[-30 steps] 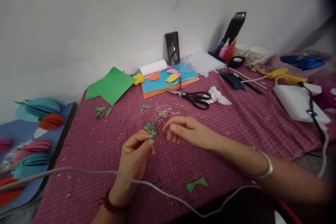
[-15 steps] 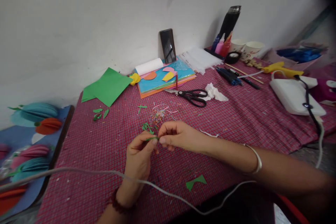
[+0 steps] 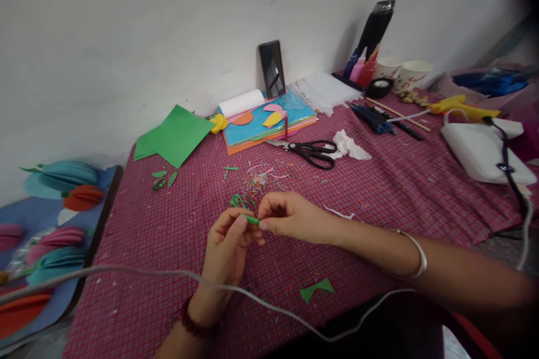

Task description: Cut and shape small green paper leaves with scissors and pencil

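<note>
Green paper strip [image 3: 251, 218]: a small sliver held just above the checked cloth [image 3: 379, 190], pinched between the two hands near the table's middle.
Left hand [image 3: 227, 244]: comes up from below, thumb and forefinger closed on the strip's left end; the other fingers are curled under.
Strip's long axis: runs roughly left to right, tilted slightly down toward the right hand.
Right hand [image 3: 292, 216]: reaches in from the right, fingertips shut on the strip's right end, so the strip lies straight between the two pinches.
Nearer hand: both touch it; neither is closer.
Green scraps [image 3: 238, 201]: a small heap just behind the fingers, with coloured shreds [image 3: 259, 178] beyond.
Scissors [image 3: 314, 151]: lying on the cloth, well apart, behind and to the right.
Green cut-out [image 3: 316, 289]: on the cloth near the front edge.
</note>
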Demonstrator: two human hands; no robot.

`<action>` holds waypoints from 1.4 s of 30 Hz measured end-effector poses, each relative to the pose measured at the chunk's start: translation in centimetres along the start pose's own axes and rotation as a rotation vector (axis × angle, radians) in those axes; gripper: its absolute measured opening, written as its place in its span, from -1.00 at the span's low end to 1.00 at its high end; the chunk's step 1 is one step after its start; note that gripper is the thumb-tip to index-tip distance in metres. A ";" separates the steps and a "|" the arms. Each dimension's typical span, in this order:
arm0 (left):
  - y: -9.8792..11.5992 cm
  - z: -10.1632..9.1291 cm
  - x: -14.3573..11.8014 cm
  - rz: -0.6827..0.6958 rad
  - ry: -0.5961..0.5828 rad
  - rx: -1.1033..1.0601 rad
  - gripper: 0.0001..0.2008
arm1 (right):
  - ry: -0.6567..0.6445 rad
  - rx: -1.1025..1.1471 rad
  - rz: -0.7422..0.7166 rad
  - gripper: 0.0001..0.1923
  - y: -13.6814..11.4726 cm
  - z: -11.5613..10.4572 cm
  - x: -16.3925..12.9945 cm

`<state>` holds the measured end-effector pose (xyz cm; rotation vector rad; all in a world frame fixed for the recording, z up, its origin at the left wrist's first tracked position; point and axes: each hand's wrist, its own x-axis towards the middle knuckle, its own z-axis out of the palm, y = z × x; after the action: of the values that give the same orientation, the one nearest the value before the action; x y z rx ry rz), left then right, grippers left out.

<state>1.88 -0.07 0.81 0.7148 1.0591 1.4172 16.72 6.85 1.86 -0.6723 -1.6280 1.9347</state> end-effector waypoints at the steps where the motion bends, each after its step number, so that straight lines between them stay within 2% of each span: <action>1: 0.0 0.0 0.0 0.002 0.003 0.003 -0.85 | -0.001 -0.002 -0.001 -0.87 0.1 0.0 0.0; 9: -0.1 0.2 0.0 0.012 0.020 0.045 -0.85 | -0.030 0.008 0.118 -0.81 0.1 -0.5 -0.1; 23: -0.6 -0.5 0.0 0.103 0.013 0.242 -0.88 | -0.080 -0.017 0.155 -0.79 0.1 -0.4 -0.2; 26: -0.6 -0.3 0.1 0.037 0.049 0.199 -0.82 | -0.063 0.008 0.166 -0.85 0.4 -0.2 -0.1; 30: -0.2 -0.2 0.5 -0.117 0.087 0.026 -0.68 | -0.029 0.026 0.213 -0.93 0.8 -0.3 0.1; 34: 0.2 -0.3 0.7 -0.150 0.043 -0.036 -0.58 | 0.010 0.004 0.265 -0.94 0.8 -0.2 0.2; 39: 0.0 -0.5 0.7 -0.043 0.069 0.156 -0.78 | -0.003 -0.088 0.247 -0.91 0.7 -0.3 0.3; 42: -0.1 -0.7 0.8 -0.039 0.088 0.207 -0.79 | 0.019 -0.118 0.208 -0.91 0.3 -0.8 0.2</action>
<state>1.16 0.52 0.32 0.7812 1.2952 1.3275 17.07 7.56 1.45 -0.9372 -1.7296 1.9793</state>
